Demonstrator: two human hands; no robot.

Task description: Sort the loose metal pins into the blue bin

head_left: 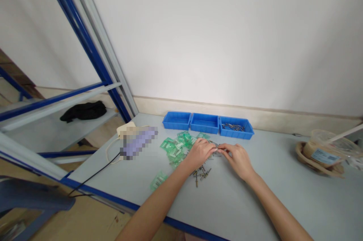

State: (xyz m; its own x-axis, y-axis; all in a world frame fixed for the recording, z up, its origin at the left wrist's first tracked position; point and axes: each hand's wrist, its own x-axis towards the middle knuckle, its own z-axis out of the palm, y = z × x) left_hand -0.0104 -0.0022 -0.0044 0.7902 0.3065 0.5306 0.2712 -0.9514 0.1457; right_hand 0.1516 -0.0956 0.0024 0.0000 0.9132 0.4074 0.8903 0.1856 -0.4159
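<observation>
My left hand (200,152) and my right hand (237,159) meet over the table, thumbs and fingers pinched close together. Whatever sits between the fingertips is too small to make out; thin metal pieces lie right behind and under them. In front of my left wrist is a loose group of small metal pieces (202,174) with thin shanks and brass-coloured parts. Green-printed clear plastic packets (173,148) are heaped left of my left hand, and a separate packet (159,181) lies nearer, partly behind my left forearm.
Three blue trays stand in a row against the wall: a left tray (177,127), a middle tray (204,130) and a right tray (236,134) holding metal pieces. A pixelated purple object (139,143) and cables lie left. A plastic cup (323,154) in a brown holder stands right.
</observation>
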